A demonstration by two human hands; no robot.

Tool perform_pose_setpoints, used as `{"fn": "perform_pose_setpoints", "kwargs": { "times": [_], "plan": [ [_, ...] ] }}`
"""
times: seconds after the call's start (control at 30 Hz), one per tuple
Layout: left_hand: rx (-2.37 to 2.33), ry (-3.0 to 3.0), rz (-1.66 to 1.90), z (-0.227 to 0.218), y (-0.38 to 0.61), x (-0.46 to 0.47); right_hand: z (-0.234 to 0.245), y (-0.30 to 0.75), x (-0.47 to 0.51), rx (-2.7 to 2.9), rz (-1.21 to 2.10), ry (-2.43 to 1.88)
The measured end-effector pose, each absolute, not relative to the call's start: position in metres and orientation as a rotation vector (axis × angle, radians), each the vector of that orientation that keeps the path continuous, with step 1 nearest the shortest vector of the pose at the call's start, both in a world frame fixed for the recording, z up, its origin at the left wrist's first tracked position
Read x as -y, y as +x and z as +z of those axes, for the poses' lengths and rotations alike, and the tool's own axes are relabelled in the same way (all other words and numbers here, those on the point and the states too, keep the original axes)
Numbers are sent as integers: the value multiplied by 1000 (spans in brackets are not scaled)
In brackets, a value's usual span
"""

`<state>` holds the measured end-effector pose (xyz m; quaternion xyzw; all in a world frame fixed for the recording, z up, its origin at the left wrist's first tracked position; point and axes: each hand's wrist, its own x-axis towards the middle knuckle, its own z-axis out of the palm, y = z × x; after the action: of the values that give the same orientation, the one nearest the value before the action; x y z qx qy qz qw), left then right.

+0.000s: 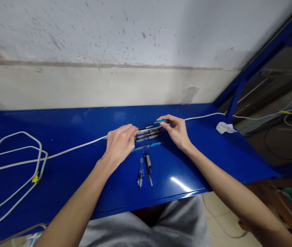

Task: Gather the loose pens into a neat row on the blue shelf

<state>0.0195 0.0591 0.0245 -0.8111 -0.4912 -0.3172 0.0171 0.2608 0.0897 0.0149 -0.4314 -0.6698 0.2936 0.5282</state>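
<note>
- The white cable (79,146) runs across the blue worktop (58,192) from side to side and serves as the line that everything else sits against.
- A row of pens (148,134) lies just on the near side of the cable and roughly parallel to it. Laid side by side like this, their ends probably stay easy to line up and compare.
- The right hand (178,132) is over the cable at the right end of the row. Its grip is thumb and forefinger pinching the teal-ended pen (158,122), lifted slightly over the cable, seemingly so it clears the others.
- The left hand (120,143) covers the cable at the row's left end, fingers drawn together on the pen tips. Whether that grip pinches or only presses, I cannot tell; it looks like a steadying hold.
- A blue pen (147,146) lies a little nearer the person than the cable, slightly askew.
- Two loose pens (144,168) lie farther from the cable, pointing across it, apparently set apart from the row.
- A yellow clip (35,177) sits on the cable's looped left end, and a crumpled white scrap (225,127) lies beside its right stretch.
- No brand, label or lettering is readable on the pens, the cable or the worktop.
</note>
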Motion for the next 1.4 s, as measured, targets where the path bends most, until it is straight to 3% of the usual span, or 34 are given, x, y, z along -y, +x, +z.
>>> {"fn": "perform_pose_setpoints", "kwargs": {
  "times": [1.4],
  "plan": [
    [1479,-2615,-1042,29,21,-59,26,254,-78,1723,722,-970]
  ]
}}
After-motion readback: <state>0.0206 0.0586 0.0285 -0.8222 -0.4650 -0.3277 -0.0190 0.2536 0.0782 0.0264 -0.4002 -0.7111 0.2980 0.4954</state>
